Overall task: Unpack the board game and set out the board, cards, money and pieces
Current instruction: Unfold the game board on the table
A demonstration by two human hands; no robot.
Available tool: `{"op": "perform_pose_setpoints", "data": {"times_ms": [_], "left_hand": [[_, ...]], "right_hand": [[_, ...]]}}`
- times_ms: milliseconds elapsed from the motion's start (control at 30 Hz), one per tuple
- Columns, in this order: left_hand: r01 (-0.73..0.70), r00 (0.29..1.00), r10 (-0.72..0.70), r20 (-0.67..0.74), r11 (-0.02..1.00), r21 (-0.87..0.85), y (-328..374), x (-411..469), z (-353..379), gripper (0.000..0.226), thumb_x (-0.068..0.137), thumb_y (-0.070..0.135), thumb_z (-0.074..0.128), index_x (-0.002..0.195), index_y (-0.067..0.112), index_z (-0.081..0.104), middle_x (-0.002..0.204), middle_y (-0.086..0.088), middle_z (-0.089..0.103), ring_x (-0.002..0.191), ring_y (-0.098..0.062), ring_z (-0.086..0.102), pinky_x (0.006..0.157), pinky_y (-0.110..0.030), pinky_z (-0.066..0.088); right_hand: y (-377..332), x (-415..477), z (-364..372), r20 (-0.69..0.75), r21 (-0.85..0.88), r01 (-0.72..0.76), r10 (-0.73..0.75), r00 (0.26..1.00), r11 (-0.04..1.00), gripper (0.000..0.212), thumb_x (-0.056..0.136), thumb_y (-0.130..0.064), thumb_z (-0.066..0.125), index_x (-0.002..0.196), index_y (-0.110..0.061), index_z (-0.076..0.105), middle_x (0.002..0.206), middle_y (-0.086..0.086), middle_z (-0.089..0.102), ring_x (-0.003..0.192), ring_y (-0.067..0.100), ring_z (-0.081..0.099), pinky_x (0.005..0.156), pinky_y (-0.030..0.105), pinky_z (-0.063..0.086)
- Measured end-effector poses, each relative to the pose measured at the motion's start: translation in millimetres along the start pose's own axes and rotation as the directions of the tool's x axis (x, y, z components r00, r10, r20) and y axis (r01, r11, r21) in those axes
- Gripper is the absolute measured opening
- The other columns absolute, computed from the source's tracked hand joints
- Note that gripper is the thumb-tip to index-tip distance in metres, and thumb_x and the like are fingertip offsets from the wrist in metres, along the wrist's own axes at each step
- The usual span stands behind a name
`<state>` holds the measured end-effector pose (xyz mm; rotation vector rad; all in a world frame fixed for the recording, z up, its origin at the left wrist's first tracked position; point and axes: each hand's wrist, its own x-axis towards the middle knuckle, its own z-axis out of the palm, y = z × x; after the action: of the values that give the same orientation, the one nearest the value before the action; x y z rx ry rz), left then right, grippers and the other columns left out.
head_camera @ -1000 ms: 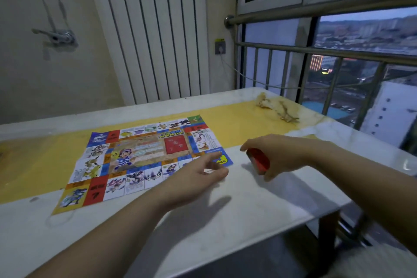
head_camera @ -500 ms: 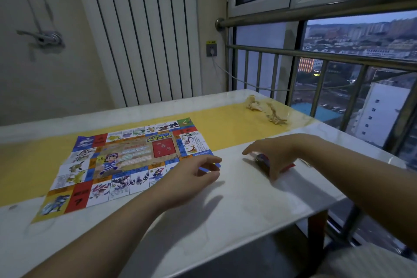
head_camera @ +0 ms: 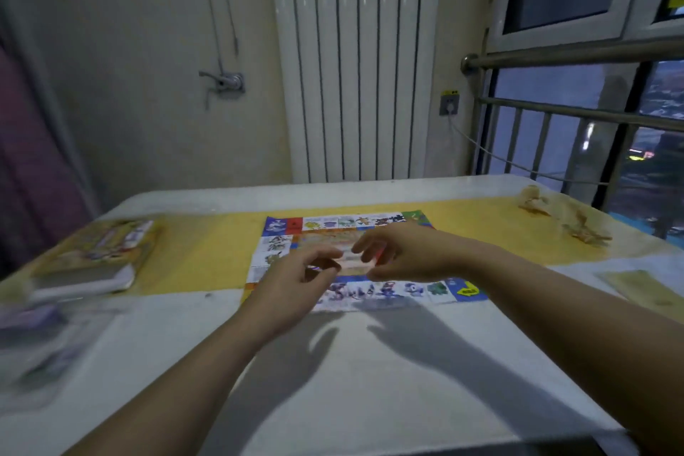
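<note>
The colourful game board (head_camera: pixel 344 222) lies unfolded flat across the yellow strip of the table. Both my hands hover over its middle. My right hand (head_camera: pixel 403 255) pinches a small red-backed card stack (head_camera: pixel 357 266) from the right. From the left, the curled fingers and thumb of my left hand (head_camera: pixel 296 281) meet the same stack at its left end. The stack is blurred and mostly hidden by fingers. The yellow game box (head_camera: pixel 100 252) sits at the table's left side.
White table (head_camera: pixel 370 381) with a yellow strip. A blurred clear packet (head_camera: pixel 40 344) lies at the near left. A pale yellow sheet (head_camera: pixel 644 289) lies at the right edge and a crumpled beige thing (head_camera: pixel 562 220) at the back right. Radiator and window railing stand behind.
My right hand brought the red card stack from the table's right side to above the board. My left hand rose to meet it. The view swung left, showing the box.
</note>
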<state>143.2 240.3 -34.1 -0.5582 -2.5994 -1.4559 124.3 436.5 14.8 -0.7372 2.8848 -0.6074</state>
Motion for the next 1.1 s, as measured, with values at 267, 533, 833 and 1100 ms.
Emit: {"op": "perform_pose_setpoints", "data": {"times_ms": [267,533,833,1100], "left_hand": [[0.163,0.958,-0.119,-0.260,0.975,0.154,-80.5,-60.3,-122.6,0.021,0.092,0.013,0.057,0.105,0.028,0.063,0.095,0.013,0.065,0.087,-0.015,0.066,0.070,-0.009,0.042],[0.331,0.832,-0.217,-0.511,0.933,0.144,-136.2,-107.8,-220.4,0.023,0.092,0.014,0.055,0.108,0.026,0.066,0.096,0.008,0.068,0.081,-0.010,0.066,0.070,-0.024,0.051],[0.416,0.876,-0.192,-0.442,0.764,0.493,-190.0,-121.8,-275.1,0.028,0.087,0.033,0.049,0.108,0.035,0.068,0.112,0.013,0.066,0.109,-0.014,0.058,0.090,-0.036,0.046],[0.387,0.922,-0.253,-0.293,0.636,0.667,-197.5,-116.6,-265.9,0.041,0.087,0.038,0.036,0.118,0.039,0.063,0.124,0.013,0.060,0.119,-0.017,0.048,0.099,-0.031,0.038]], "right_hand": [[-118.9,93.9,54.2,0.082,0.033,0.206,-0.208,0.975,0.978,0.034,0.090,-0.022,0.061,0.124,-0.020,0.057,0.112,-0.006,0.066,0.093,0.007,0.060,0.088,0.024,0.049],[-219.0,167.9,106.3,0.092,0.188,0.295,-0.316,0.944,0.937,0.030,0.089,-0.008,0.056,0.118,-0.012,0.063,0.108,0.006,0.070,0.089,0.013,0.061,0.078,0.014,0.048],[-272.0,218.5,145.5,0.254,0.861,-0.209,-0.037,0.966,0.465,0.013,0.095,-0.014,0.050,0.105,-0.016,0.058,0.095,0.004,0.059,0.077,0.014,0.057,0.078,0.040,0.048],[-281.1,244.0,159.2,0.429,0.880,-0.421,0.015,0.903,0.220,0.013,0.092,-0.017,0.043,0.091,-0.018,0.056,0.081,0.001,0.056,0.068,0.015,0.053,0.083,0.058,0.038]]}}
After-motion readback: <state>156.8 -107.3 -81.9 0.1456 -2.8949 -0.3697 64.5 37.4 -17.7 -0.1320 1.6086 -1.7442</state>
